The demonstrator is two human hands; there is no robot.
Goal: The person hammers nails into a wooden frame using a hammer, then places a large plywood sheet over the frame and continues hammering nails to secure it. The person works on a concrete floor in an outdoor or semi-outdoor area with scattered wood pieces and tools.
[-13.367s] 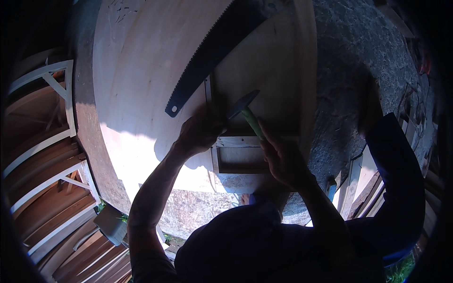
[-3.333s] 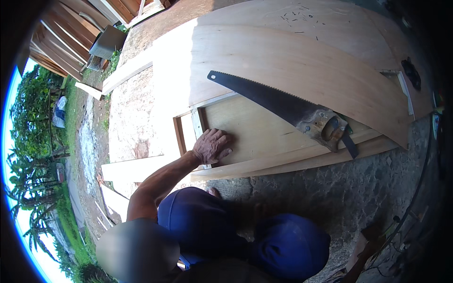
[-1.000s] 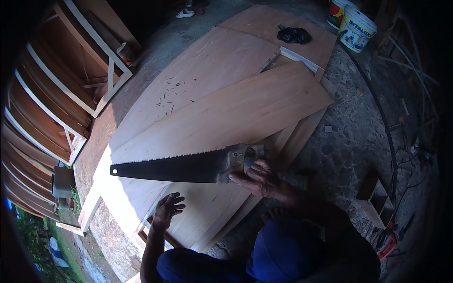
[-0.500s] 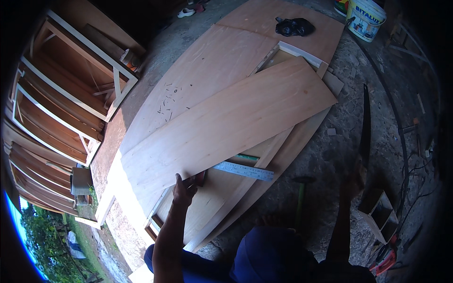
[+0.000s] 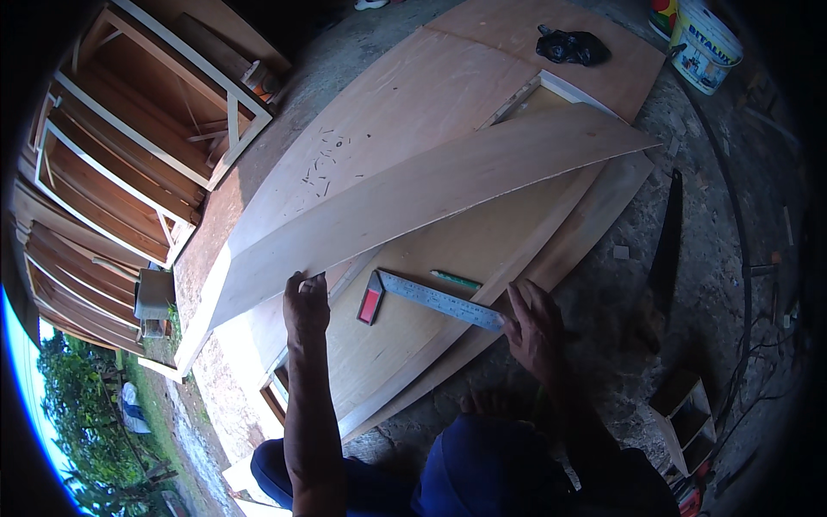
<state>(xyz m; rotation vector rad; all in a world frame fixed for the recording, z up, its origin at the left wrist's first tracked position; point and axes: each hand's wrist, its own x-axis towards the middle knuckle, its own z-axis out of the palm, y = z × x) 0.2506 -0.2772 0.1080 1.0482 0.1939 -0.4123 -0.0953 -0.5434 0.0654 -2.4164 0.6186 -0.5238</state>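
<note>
The left hand [image 5: 306, 302] grips the raised plywood sheet [image 5: 431, 185] by its near edge; the right hand [image 5: 534, 332] rests with fingers loose at the end of the square [image 5: 431, 297], which lies on the board [image 5: 413, 345] beneath. Lift evenly, so the thin sheet doesn't flex or crack.

A saw [image 5: 665, 250] is laid on the stony ground at right. Two buckets [image 5: 705, 50] and a black bag [image 5: 572, 46] are seen beyond; wooden frames [image 5: 129, 146] are stacked left.
</note>
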